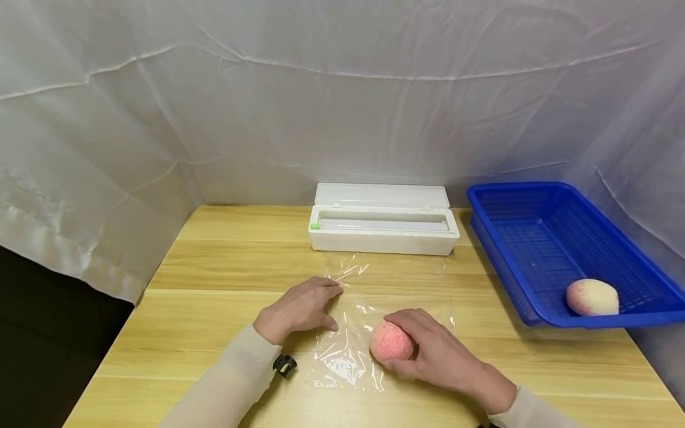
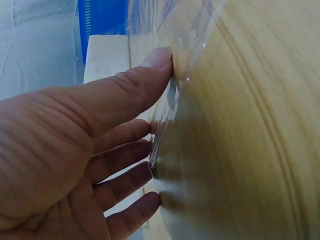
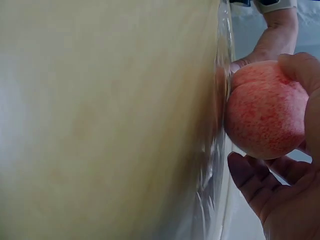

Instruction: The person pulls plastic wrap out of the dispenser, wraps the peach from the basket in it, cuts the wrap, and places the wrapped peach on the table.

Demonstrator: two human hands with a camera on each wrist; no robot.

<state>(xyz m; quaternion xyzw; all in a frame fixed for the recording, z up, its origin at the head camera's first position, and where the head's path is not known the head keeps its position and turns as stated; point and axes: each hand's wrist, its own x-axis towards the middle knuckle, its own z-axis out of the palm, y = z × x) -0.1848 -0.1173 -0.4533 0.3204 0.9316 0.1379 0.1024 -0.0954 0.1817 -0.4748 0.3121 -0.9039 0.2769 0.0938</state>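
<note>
Peach (image 1: pixel 389 342), lower centre: pink-red, speckled. Second peach (image 1: pixel 593 296), lower right: cream, reddish blush. Plastic film (image 1: pixel 342 365), lower centre: transparent. Basket (image 1: pixel 540 246), right: blue. Wrap dispenser (image 1: pixel 382 242), centre: white; tab (image 1: pixel 316 226) green. Bench (image 1: pixel 230 261): yellow-brown, wood-grained.

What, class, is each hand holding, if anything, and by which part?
The right hand holds a peach by its sides, on the film. The left hand grips nothing; it only touches the film's left edge.

Left hand (image 2: pixel 75 140) at clear film (image 2: pixel 195 35) on wooden table (image 2: pixel 250 130); white box (image 2: pixel 106 56) beyond; blue basket (image 2: pixel 106 19) behind it.
</note>
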